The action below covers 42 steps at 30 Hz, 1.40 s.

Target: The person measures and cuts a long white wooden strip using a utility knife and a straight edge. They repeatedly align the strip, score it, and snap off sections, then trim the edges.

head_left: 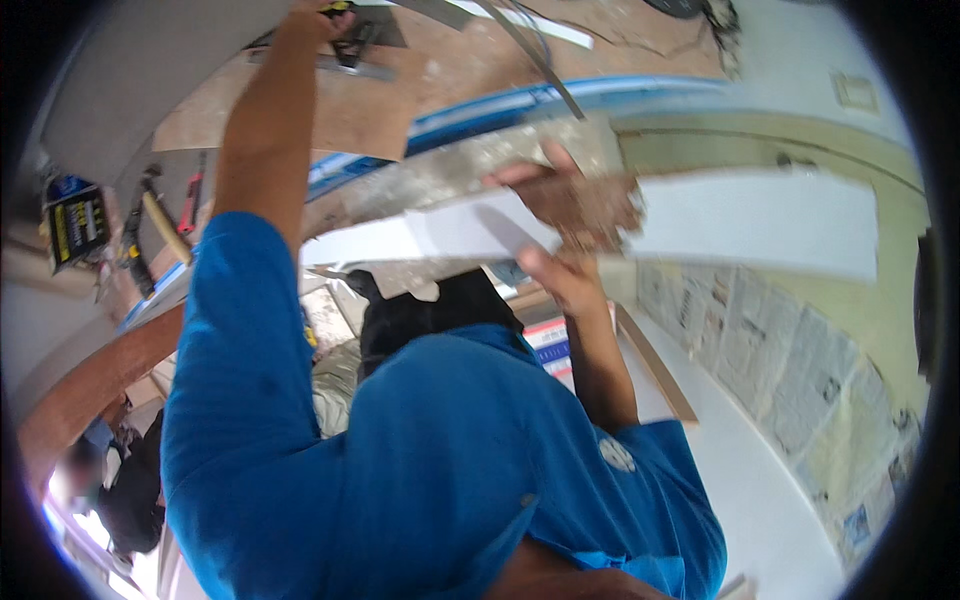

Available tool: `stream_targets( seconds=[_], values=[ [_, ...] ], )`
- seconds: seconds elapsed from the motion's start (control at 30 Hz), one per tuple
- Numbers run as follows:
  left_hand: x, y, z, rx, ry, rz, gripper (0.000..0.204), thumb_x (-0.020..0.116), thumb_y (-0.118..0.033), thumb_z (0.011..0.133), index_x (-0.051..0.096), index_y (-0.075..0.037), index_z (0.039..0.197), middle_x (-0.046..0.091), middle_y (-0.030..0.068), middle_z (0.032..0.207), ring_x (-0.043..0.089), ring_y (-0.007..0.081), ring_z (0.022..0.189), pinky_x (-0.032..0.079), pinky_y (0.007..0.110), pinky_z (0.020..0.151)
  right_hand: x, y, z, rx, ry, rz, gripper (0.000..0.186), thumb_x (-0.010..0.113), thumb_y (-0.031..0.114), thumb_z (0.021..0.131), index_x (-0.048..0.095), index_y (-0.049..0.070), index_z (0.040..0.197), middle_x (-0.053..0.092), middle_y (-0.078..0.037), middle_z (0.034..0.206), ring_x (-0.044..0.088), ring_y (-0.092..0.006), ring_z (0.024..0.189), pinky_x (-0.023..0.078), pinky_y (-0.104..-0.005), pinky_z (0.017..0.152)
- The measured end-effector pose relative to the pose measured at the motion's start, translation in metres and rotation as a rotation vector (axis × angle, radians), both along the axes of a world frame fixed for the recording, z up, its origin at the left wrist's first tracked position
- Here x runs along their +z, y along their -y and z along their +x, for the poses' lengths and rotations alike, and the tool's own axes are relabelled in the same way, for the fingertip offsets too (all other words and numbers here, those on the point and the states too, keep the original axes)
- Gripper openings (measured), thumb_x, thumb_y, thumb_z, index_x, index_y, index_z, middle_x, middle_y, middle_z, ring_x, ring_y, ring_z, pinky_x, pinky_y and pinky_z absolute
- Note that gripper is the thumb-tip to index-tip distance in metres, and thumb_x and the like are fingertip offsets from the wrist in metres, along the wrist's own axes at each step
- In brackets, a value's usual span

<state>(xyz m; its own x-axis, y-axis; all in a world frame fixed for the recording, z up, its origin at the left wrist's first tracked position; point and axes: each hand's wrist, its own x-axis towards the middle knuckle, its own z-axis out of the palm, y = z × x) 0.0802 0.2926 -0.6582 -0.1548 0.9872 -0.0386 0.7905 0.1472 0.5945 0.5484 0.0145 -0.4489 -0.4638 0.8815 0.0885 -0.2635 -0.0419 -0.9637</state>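
Observation:
My right hand [558, 268] grips a long white strip board [750, 222], thumb on the near edge and some fingers showing beyond the far edge. A rough, blurred brown patch [595, 212] lies over the strip beside these fingers; what it is, I cannot tell. At the top left, my left hand [326, 22] reaches out, closed on a small yellow and black object [338, 8], too small to name. Just under it is a dark metal frame-like item [355, 45] on the brown worktop sheet [220, 110].
Blue-edged sheet [465, 117], loose strips [545, 30], a hammer-like tool [165, 222], red-handled tool [190, 195] and black packet [75, 225] surround the work. Newspaper [760, 380] covers part of the right-hand wall. A blurred person [85, 470] is at the lower left.

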Motion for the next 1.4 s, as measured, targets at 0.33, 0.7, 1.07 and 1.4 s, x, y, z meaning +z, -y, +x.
stream_targets(
  seconds=[0.33, 0.7, 1.07, 1.4],
  values=[
    [0.0, 0.021, 0.026, 0.187, 0.851, -0.066, 0.02, 0.062, -0.016, 0.091, 0.069, -0.008, 0.107, 0.068, 0.0105, 0.093, 0.065, 0.0261, 0.086, 0.056, 0.041, 0.075, -0.006, -0.019, -0.006, -0.022, -0.028, -0.068, 0.088, 0.074, 0.002, 0.082, 0.024, 0.005, 0.154, 0.054, -0.023, 0.139, 0.049, -0.0347, 0.136, 0.037, -0.0488, 0.115],
    [0.105, 0.117, 0.109, 0.773, 1.903, 0.181, 0.008, 0.058, -0.013, 0.092, 0.061, -0.009, 0.086, 0.057, 0.0029, 0.07, 0.052, 0.0165, 0.054, 0.057, 0.041, 0.058, 0.0, -0.031, -0.012, 0.028, -0.191, -0.156, 0.079, 0.072, -0.004, 0.069, 0.045, 0.001, 0.144, 0.056, -0.011, 0.122, 0.056, -0.0324, 0.126, 0.043, -0.0485, 0.11],
    [0.214, 0.202, 0.043, 0.218, 1.349, -0.392, 0.032, 0.073, -0.02, 0.085, 0.06, -0.003, 0.109, 0.059, 0.0054, 0.079, 0.06, 0.0182, 0.071, 0.049, 0.029, 0.061, 0.01, -0.043, -0.039, 0.011, -0.171, -0.088, 0.068, 0.072, 0.0, 0.081, 0.045, -0.002, 0.144, 0.056, -0.011, 0.122, 0.058, -0.0347, 0.122, 0.043, -0.0486, 0.108],
    [0.251, 0.428, 0.097, 0.31, 0.894, -0.154, 0.054, 0.061, -0.018, 0.087, 0.055, 0.001, 0.137, 0.054, 0.002, 0.076, 0.053, 0.0131, 0.066, 0.044, 0.027, 0.062, 0.035, -0.037, -0.079, 0.165, -0.37, 0.014, 0.079, 0.066, 0.047, 0.094, 0.035, -0.001, 0.149, 0.059, -0.016, 0.128, 0.056, -0.0379, 0.124, 0.041, -0.0624, 0.109]
  ],
)
